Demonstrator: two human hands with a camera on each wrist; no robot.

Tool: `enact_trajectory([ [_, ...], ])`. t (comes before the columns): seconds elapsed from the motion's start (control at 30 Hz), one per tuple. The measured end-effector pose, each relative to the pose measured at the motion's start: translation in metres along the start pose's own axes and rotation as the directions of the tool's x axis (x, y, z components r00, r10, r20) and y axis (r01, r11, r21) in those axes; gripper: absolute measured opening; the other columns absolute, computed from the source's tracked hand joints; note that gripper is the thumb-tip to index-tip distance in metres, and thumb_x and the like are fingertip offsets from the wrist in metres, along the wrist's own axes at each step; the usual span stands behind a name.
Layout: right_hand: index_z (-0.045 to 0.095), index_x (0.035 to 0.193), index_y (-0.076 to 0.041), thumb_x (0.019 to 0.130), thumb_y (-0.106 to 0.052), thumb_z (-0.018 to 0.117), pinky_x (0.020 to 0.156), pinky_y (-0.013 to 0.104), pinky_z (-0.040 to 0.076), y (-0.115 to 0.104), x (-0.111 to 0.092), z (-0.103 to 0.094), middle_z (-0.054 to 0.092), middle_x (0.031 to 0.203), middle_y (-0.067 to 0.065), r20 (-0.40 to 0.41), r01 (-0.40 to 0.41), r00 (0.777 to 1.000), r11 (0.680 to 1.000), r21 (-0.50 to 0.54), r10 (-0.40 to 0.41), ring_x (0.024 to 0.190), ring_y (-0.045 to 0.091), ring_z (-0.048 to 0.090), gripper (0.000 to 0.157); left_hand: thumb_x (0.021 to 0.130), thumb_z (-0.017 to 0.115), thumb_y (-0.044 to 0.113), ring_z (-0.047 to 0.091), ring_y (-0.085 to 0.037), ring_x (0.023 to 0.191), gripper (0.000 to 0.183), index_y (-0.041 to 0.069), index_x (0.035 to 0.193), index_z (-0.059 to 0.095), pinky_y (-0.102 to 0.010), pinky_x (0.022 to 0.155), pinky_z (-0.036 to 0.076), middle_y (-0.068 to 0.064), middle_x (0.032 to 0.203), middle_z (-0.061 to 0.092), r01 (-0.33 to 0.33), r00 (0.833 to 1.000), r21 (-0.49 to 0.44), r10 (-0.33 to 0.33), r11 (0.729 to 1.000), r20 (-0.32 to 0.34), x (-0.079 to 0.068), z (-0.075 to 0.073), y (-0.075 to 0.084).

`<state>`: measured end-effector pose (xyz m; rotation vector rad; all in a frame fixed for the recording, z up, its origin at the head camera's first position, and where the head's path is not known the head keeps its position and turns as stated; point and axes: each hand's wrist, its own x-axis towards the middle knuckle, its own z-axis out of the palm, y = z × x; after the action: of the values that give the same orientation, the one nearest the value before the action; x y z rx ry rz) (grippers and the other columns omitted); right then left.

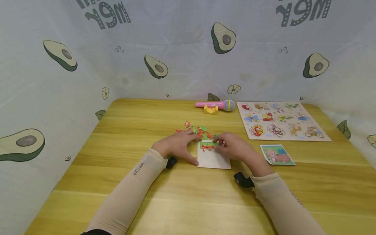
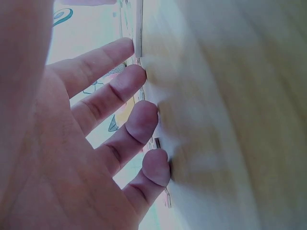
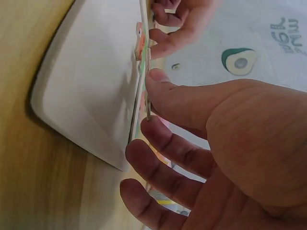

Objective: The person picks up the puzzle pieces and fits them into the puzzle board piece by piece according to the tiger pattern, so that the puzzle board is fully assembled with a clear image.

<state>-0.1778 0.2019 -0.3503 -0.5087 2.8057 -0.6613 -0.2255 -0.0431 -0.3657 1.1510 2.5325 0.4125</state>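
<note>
A pale square puzzle board (image 1: 213, 160) lies on the table, with green and orange pieces fitted along its far part. My left hand (image 1: 179, 145) rests at the board's left side, thumb at the near left corner and index finger at the far left. In the left wrist view the fingers (image 2: 125, 125) are spread and fairly straight, tips on the table. My right hand (image 1: 235, 147) is over the board's right side. Between its thumb and index finger it pinches a thin puzzle piece (image 3: 148, 109), seen edge-on. Loose puzzle pieces (image 1: 202, 130) lie heaped beyond the board.
A pink toy microphone (image 1: 210, 104) lies behind a small yellow block with a curved notch (image 1: 211, 110). At the back right is a wooden insect picture board (image 1: 276, 122). A picture card of an animal (image 1: 277, 155) lies right of my right hand. A printed cloth hangs behind the table.
</note>
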Motion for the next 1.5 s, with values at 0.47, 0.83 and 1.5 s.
enact_trajectory([
  [0.47, 0.07, 0.117, -0.001, 0.097, -0.012, 0.069, 0.076, 0.04, 0.048, -0.0014, 0.0006, 0.0046, 0.061, 0.093, 0.007, -0.016, -0.03, 0.999, 1.0, 0.004, 0.03, 0.085, 0.023, 0.056, 0.023, 0.071, 0.08, 0.069, 0.043, -0.016, 0.125, 0.093, 0.026, 0.147, 0.049, -0.041, 0.105, 0.035, 0.004, 0.13, 0.045, -0.012, 1.0, 0.014, 0.012, 1.0, -0.01, 0.0011, 0.0005, -0.0005],
  [0.83, 0.071, 0.116, -0.003, 0.095, -0.015, 0.072, 0.077, 0.039, 0.049, -0.0008, 0.0031, 0.0094, 0.061, 0.093, 0.006, -0.02, -0.062, 0.998, 0.998, -0.031, 0.062, 0.085, 0.023, 0.056, 0.024, 0.071, 0.08, 0.069, 0.043, -0.015, 0.124, 0.093, 0.026, 0.147, 0.049, -0.04, 0.104, 0.036, 0.005, 0.129, 0.044, -0.016, 1.0, 0.013, 0.016, 1.0, -0.01, 0.0007, 0.0007, 0.0002],
  [1.5, 0.074, 0.114, -0.007, 0.095, -0.017, 0.072, 0.075, 0.04, 0.05, -0.0021, 0.0031, 0.0087, 0.064, 0.093, 0.005, -0.036, -0.026, 0.999, 0.999, -0.039, 0.025, 0.083, 0.021, 0.058, 0.022, 0.071, 0.08, 0.068, 0.042, -0.016, 0.125, 0.092, 0.026, 0.147, 0.049, -0.04, 0.105, 0.035, 0.004, 0.13, 0.045, -0.013, 1.0, 0.013, 0.013, 1.0, -0.007, -0.0015, 0.0, -0.0002],
])
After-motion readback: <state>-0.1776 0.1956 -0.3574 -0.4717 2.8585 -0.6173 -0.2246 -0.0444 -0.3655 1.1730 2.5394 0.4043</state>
